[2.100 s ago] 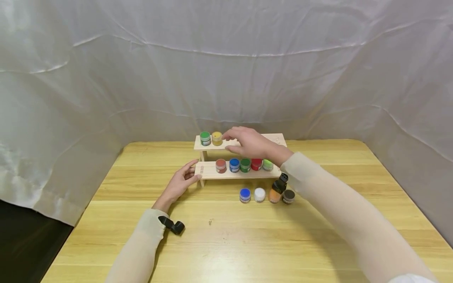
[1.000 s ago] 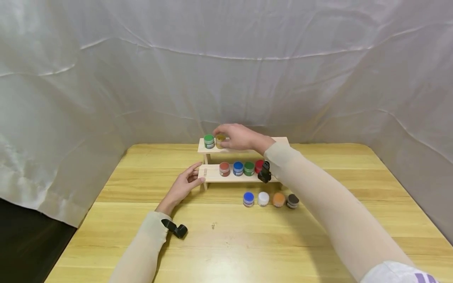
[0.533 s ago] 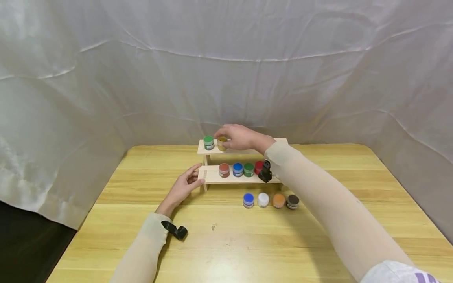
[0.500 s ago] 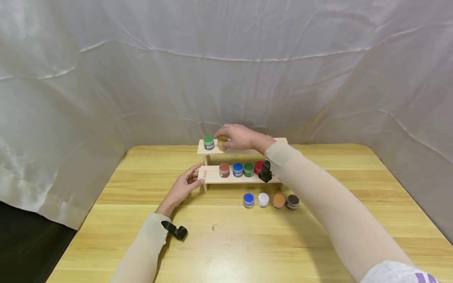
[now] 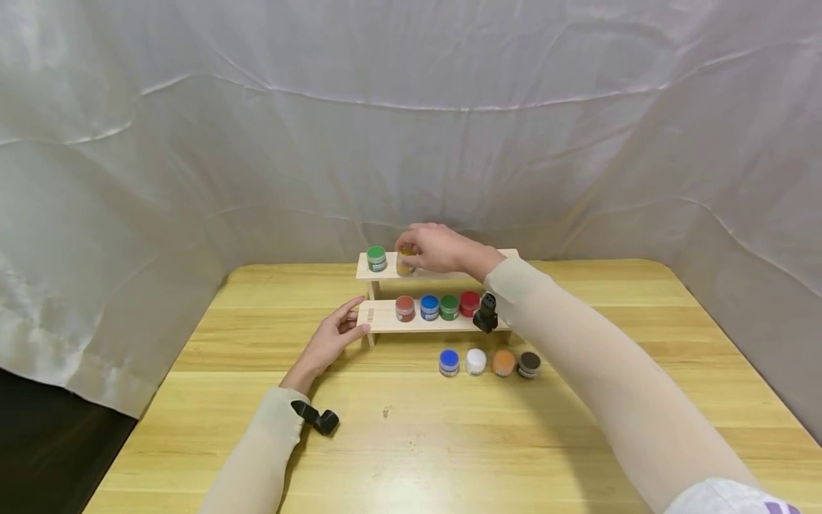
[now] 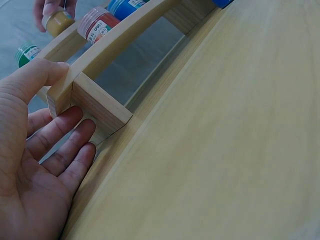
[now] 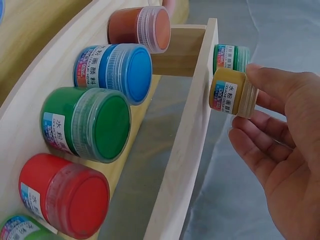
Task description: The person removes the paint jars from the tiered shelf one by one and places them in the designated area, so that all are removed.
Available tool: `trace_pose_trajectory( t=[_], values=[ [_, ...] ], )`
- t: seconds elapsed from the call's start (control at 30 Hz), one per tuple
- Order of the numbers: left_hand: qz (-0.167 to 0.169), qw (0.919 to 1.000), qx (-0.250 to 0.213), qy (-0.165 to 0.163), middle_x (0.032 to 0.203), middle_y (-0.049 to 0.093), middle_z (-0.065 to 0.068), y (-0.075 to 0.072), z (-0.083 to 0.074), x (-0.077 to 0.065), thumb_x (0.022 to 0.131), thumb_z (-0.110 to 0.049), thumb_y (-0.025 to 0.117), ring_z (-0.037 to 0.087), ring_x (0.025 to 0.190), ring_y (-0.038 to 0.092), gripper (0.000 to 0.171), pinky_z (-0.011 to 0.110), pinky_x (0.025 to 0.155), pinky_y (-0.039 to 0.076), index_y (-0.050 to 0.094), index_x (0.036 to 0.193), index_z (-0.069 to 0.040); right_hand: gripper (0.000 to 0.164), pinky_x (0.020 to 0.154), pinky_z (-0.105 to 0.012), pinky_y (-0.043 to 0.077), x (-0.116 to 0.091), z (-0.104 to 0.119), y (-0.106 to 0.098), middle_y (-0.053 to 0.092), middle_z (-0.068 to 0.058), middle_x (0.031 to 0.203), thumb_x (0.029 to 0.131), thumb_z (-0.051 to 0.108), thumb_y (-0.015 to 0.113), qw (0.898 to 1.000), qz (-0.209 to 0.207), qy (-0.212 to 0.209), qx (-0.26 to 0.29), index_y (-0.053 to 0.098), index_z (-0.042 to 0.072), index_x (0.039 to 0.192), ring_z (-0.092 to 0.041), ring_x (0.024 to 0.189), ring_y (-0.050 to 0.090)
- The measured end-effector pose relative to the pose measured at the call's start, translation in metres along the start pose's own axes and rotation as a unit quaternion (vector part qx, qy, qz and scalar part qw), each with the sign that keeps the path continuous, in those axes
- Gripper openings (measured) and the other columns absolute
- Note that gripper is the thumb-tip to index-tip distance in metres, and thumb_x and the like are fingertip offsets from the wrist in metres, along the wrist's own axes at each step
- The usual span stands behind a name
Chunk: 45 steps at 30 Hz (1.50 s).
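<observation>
My right hand [image 5: 439, 248] pinches a yellow paint jar [image 7: 227, 92] by its clear lid, thumb on one side and fingers on the other. The jar is on the upper shelf, a short gap to the right of a green jar [image 5: 376, 258]. My left hand [image 5: 327, 343] grips the left end of the two-tier wooden stand [image 5: 383, 325]; in the left wrist view its thumb lies on top of the lower board and its fingers curl beneath. On the lower shelf stand jars of brown-red [image 5: 405, 308], blue [image 5: 429, 308], dark green [image 7: 85, 125], red [image 7: 65, 195] and light green [image 7: 22, 229].
In front of the stand, a row of jars sits on the wooden table [image 5: 398, 457]: blue-violet [image 5: 449, 363], white [image 5: 476, 362], orange [image 5: 504, 363] and dark brown [image 5: 529, 365]. Pale cloth [image 5: 411, 143] hangs behind and at both sides.
My right hand came left from beside the yellow jar and took hold of it. The jar has shifted slightly right, away from the green one. My left hand keeps its grip on the stand.
</observation>
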<state>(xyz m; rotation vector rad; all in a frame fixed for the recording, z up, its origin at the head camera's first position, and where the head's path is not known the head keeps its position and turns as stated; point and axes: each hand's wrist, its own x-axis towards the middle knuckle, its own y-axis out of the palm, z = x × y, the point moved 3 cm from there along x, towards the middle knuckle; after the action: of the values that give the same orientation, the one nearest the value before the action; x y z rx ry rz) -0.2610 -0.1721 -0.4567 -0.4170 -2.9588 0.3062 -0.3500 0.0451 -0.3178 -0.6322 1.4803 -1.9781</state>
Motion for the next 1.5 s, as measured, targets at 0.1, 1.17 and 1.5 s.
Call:
trace_pose_trajectory(
  t=[0.1, 1.17, 1.5],
  values=[
    [0.000, 1.0000, 0.004, -0.001, 0.124, 0.057, 0.028, -0.001, 0.000, 0.000, 0.094, -0.008, 0.066, 0.036, 0.111, 0.056, 0.064, 0.021, 0.087, 0.047, 0.035, 0.150, 0.001, 0.032, 0.091, -0.036, 0.047, -0.003, 0.000, -0.002, 0.061, -0.003, 0.112, 0.096, 0.028, 0.065, 1.000, -0.005, -0.004, -0.004, 0.066, 0.010, 0.123, -0.019, 0.102, 0.056],
    [0.003, 1.0000, 0.008, 0.003, 0.125, 0.057, 0.029, -0.010, 0.000, 0.004, 0.094, -0.008, 0.065, 0.034, 0.109, 0.057, 0.065, 0.021, 0.086, 0.048, 0.034, 0.150, 0.001, 0.031, 0.074, -0.030, 0.048, -0.037, 0.024, -0.001, 0.062, 0.004, 0.092, 0.094, 0.044, 0.062, 0.997, -0.040, -0.003, -0.063, 0.068, 0.015, 0.105, -0.014, 0.081, 0.056],
    [0.003, 0.9999, 0.010, -0.001, 0.125, 0.056, 0.030, -0.011, -0.001, 0.006, 0.095, -0.008, 0.065, 0.036, 0.110, 0.057, 0.065, 0.020, 0.086, 0.048, 0.033, 0.150, 0.001, 0.031, 0.069, -0.030, 0.045, -0.053, 0.034, 0.007, 0.059, 0.004, 0.082, 0.093, 0.043, 0.064, 0.995, -0.048, -0.024, -0.082, 0.068, 0.014, 0.099, -0.014, 0.072, 0.052]
  ],
)
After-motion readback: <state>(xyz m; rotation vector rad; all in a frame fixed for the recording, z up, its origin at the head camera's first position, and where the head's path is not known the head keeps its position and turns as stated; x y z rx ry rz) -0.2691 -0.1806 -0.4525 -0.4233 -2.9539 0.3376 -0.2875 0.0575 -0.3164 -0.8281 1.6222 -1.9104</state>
